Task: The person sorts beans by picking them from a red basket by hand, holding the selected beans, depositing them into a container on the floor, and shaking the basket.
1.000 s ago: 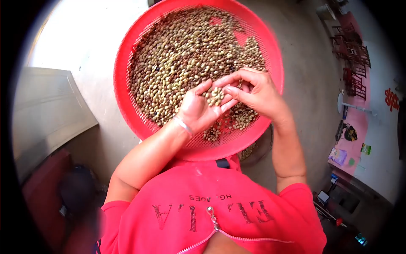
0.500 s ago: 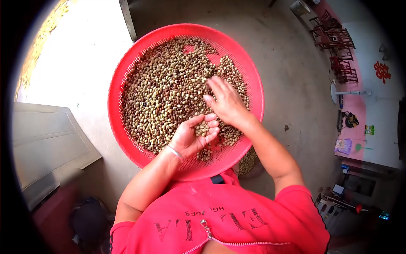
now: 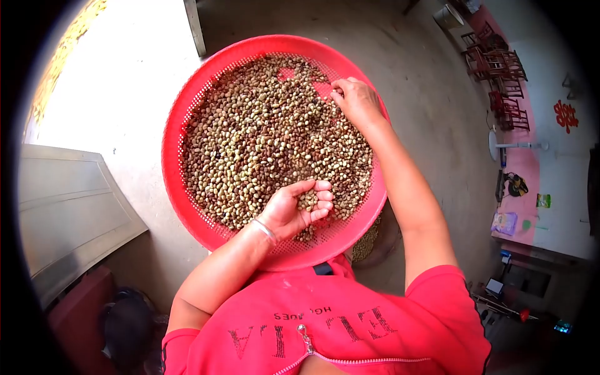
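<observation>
A round red perforated tray [image 3: 178,209] holds a wide layer of green and brown beans [image 3: 250,131]. My left hand [image 3: 290,209], palm up with curled fingers, cups a small heap of beans above the tray's near part; a light band circles its wrist. My right hand [image 3: 355,100] is at the tray's upper right, its fingertips pinched together near the edge of the bean layer. Whatever its fingertips hold, if anything, is too small to make out.
Below the tray's right side, more beans [image 3: 365,244] lie in a partly hidden container. A pale panel [image 3: 75,206] stands at the left. Wooden chairs [image 3: 500,65], a white fan [image 3: 494,145] and a purple packet [image 3: 505,223] are at the right.
My right hand has moved from beside my left hand to the tray's upper right, and its fingers have closed. My left hand still cups beans. The tray sits lower in view than at first.
</observation>
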### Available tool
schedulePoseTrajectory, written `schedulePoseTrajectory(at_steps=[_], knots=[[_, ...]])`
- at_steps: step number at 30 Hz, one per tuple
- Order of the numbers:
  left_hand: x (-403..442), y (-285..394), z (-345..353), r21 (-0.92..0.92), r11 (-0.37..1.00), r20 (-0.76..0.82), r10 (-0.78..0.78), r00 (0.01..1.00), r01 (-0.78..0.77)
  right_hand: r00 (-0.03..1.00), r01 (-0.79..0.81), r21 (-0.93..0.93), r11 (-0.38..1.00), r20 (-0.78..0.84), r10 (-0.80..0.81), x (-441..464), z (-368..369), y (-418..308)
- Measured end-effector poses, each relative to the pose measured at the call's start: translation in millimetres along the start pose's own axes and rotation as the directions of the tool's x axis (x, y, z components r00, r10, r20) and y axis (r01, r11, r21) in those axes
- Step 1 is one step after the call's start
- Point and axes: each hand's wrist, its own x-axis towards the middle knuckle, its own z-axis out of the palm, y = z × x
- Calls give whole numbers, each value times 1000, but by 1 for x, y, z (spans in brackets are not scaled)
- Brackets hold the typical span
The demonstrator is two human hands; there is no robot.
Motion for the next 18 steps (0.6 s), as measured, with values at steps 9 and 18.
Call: schedulePoseTrajectory(at_steps=[9, 18], knots=[[-2, 2, 3, 17, 1000, -14, 19, 1000, -18, 987, 100, -205, 974, 144, -71, 13, -1, -2], [-4, 6, 5, -12, 996, -39, 82, 996, -83, 990, -89, 148, 985, 119, 72, 17, -1, 1]])
